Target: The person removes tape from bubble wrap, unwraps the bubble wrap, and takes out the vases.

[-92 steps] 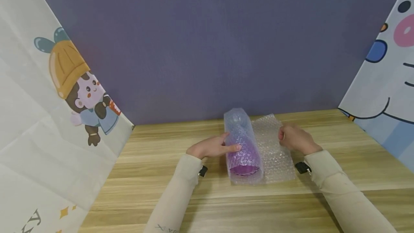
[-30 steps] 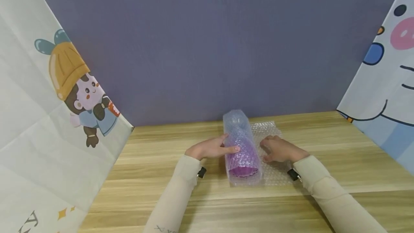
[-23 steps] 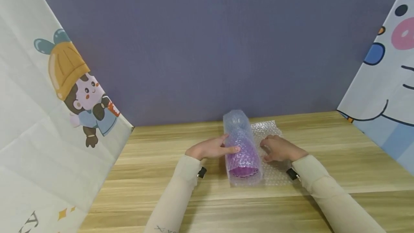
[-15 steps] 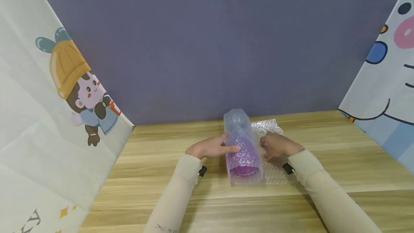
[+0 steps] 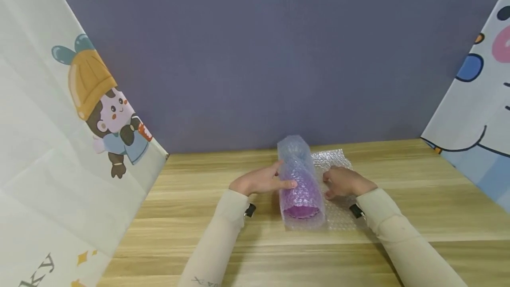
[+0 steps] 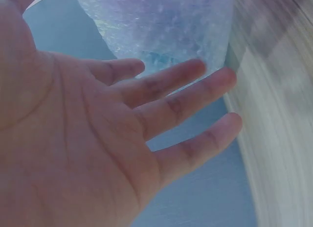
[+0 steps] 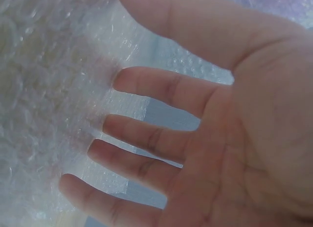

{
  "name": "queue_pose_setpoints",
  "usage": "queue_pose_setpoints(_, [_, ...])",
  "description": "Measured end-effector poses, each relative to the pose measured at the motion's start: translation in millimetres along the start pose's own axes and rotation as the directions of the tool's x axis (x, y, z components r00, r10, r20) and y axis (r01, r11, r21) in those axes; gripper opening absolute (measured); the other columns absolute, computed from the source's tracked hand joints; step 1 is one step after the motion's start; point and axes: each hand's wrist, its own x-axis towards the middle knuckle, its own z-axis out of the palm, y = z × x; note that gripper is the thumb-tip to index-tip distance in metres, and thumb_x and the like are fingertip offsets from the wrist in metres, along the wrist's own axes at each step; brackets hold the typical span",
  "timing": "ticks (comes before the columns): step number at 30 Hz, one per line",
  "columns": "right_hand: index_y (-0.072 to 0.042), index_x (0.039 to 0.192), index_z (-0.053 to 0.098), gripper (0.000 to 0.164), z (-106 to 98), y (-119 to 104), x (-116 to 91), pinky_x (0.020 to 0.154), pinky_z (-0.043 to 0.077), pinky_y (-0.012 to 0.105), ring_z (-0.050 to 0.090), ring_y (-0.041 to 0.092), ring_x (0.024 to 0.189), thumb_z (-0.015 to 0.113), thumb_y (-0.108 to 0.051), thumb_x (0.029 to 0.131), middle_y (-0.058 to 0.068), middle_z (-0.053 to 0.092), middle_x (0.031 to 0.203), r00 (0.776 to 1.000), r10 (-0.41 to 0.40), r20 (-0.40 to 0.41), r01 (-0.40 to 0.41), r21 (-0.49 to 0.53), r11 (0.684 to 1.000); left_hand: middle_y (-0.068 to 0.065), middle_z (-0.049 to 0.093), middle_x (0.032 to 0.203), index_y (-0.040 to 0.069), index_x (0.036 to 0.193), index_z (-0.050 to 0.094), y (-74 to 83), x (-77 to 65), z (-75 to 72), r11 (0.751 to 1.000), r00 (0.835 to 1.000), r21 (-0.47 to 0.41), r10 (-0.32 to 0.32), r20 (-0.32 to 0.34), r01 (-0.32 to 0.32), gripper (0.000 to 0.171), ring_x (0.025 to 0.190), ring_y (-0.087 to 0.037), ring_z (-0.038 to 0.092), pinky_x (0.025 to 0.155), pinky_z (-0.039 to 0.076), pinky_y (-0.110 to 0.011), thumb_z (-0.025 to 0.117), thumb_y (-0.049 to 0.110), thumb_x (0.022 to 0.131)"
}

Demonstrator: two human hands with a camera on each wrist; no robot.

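Note:
A purple object (image 5: 301, 212) with a rounded near end lies rolled in bubble wrap (image 5: 292, 147) on the wooden table. From its left side, my left hand (image 5: 260, 181) rests against the roll, its thumb lying over the top. The left wrist view shows the fingers (image 6: 181, 105) of that hand fairly straight and spread beside the wrap. To the right of the roll, a flat flap of bubble wrap (image 5: 342, 216) extends along the table. My right hand (image 5: 344, 182) is on this flap close to the roll, with extended fingers (image 7: 146, 134) touching the plastic in the right wrist view.
The wooden tabletop (image 5: 191, 225) ends at a dark blue-grey back panel (image 5: 255, 65), close behind the roll's far end. White cartoon-printed panels stand at the left (image 5: 32, 136) and right (image 5: 466, 101).
Over three seconds my right hand has moved left from the flap's outer edge to beside the roll, its fist loosening. My left hand and the roll have stayed in place.

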Motion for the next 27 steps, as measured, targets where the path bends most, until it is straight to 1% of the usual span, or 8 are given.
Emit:
queue_pose_setpoints(3, [-0.002,0.102,0.074,0.036,0,-1,1,0.091,0.056,0.055,0.066,0.035,0.098,0.084,-0.023,0.075,0.012,0.071,0.100,1.000,0.001,0.001,-0.001,-0.002,1.000,-0.007,0.016,0.173,0.017,0.166,0.008,2.9,-1.1,-2.1,0.999,1.000,0.052,0.011,-0.026,-0.010,0.109,0.157,-0.030,0.025,0.127,0.025,-0.053,0.061,0.072,0.089])
queue_pose_setpoints(5, [-0.002,0.103,0.074,0.036,-1,-2,1,0.092,0.056,0.055,0.066,0.037,0.101,0.084,-0.024,0.076,0.012,0.071,0.101,1.000,0.007,0.005,-0.007,-0.002,1.000,-0.007,0.017,0.173,0.019,0.166,0.011,5.6,-1.9,-3.0,0.994,0.998,0.101,0.034,-0.047,-0.029,0.105,0.158,-0.030,0.024,0.127,0.024,-0.053,0.062,0.070,0.090])
queue_pose_setpoints(7, [-0.002,0.103,0.074,0.036,-1,-3,0,0.090,0.056,0.055,0.066,0.037,0.100,0.083,-0.024,0.077,0.013,0.071,0.101,1.000,0.012,0.007,-0.012,-0.001,1.000,-0.010,0.018,0.172,0.021,0.166,0.016,8.2,-2.6,-3.7,0.988,0.996,0.150,0.056,-0.070,-0.045,0.100,0.157,-0.031,0.025,0.126,0.025,-0.055,0.063,0.067,0.090])
queue_pose_setpoints(12, [-0.001,0.105,0.074,0.037,-1,-4,0,0.089,0.057,0.053,0.066,0.034,0.097,0.083,-0.026,0.079,0.013,0.071,0.101,1.000,0.019,0.003,-0.019,-0.001,1.000,-0.015,0.017,0.172,0.029,0.163,0.027,12.9,-4.1,-5.3,0.972,0.987,0.217,0.118,-0.105,-0.093,0.087,0.156,-0.035,0.028,0.122,0.030,-0.062,0.067,0.057,0.092])
queue_pose_setpoints(15, [0.000,0.106,0.074,0.038,-1,-5,-1,0.088,0.057,0.053,0.066,0.033,0.096,0.082,-0.027,0.081,0.013,0.071,0.101,1.000,0.020,0.002,-0.020,0.001,1.000,-0.013,0.018,0.172,0.031,0.161,0.031,14.4,-4.5,-5.5,0.963,0.982,0.238,0.158,-0.105,-0.130,0.081,0.155,-0.034,0.028,0.120,0.031,-0.064,0.069,0.052,0.092])
queue_pose_setpoints(20, [0.000,0.109,0.073,0.039,-1,-5,-1,0.090,0.056,0.055,0.066,0.036,0.099,0.081,-0.027,0.082,0.014,0.070,0.103,0.999,0.041,0.014,-0.041,0.008,0.999,-0.008,0.016,0.173,0.033,0.157,0.041,16.0,-5.0,-4.1,0.939,0.970,0.287,0.224,-0.096,-0.188,0.069,0.158,-0.033,0.022,0.119,0.030,-0.067,0.068,0.043,0.094])
queue_pose_setpoints(24, [0.000,0.108,0.074,0.038,-1,-5,-2,0.090,0.056,0.055,0.065,0.035,0.098,0.081,-0.028,0.083,0.014,0.070,0.102,0.999,0.045,0.011,-0.045,0.012,0.999,-0.003,0.015,0.174,0.031,0.150,0.053,18.2,-3.5,-2.8,0.906,0.953,0.342,0.292,-0.079,-0.249,0.056,0.159,-0.034,0.020,0.123,0.025,-0.064,0.066,0.035,0.095])
queue_pose_setpoints(27, [-0.001,0.105,0.074,0.036,-1,-4,-2,0.087,0.056,0.053,0.064,0.033,0.095,0.080,-0.028,0.083,0.012,0.069,0.099,0.999,0.038,0.000,-0.038,0.012,0.999,-0.003,0.019,0.173,0.028,0.145,0.059,19.7,-2.0,-2.4,0.883,0.940,0.365,0.336,-0.054,-0.295,0.050,0.159,-0.035,0.020,0.127,0.017,-0.061,0.064,0.028,0.095])
